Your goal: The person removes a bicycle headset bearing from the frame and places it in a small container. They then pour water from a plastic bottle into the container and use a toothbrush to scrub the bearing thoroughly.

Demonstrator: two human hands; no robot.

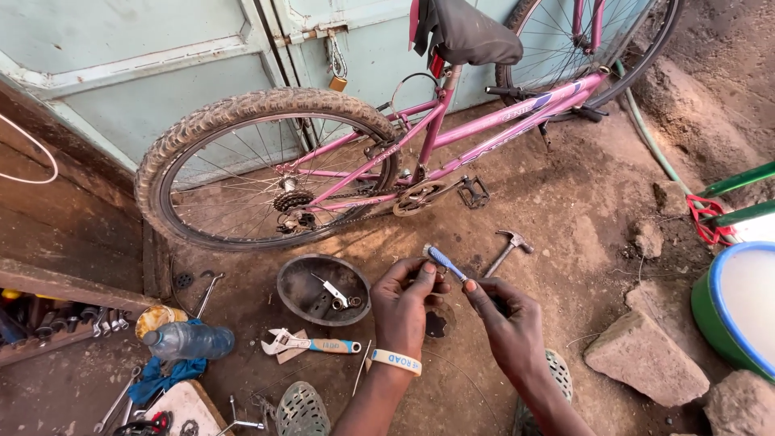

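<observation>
My left hand (408, 303) and my right hand (504, 319) meet over the dirt floor, both gripping a small tool with a blue handle (446, 263). The left fingers pinch its near-left end, the right fingertips hold its lower right end. A white wristband sits on my left wrist. A pink bicycle (452, 133) leans against a pale blue door behind, its rear wheel (258, 161) at left. A hammer (507, 246) lies on the ground just beyond my hands.
A dark round bowl (323, 289) with small parts sits left of my hands. An adjustable wrench (311, 345), a plastic bottle (190, 341), spanners and a blue rag lie at lower left. Stones (646, 359) and a green-and-blue basin (731, 311) are at right.
</observation>
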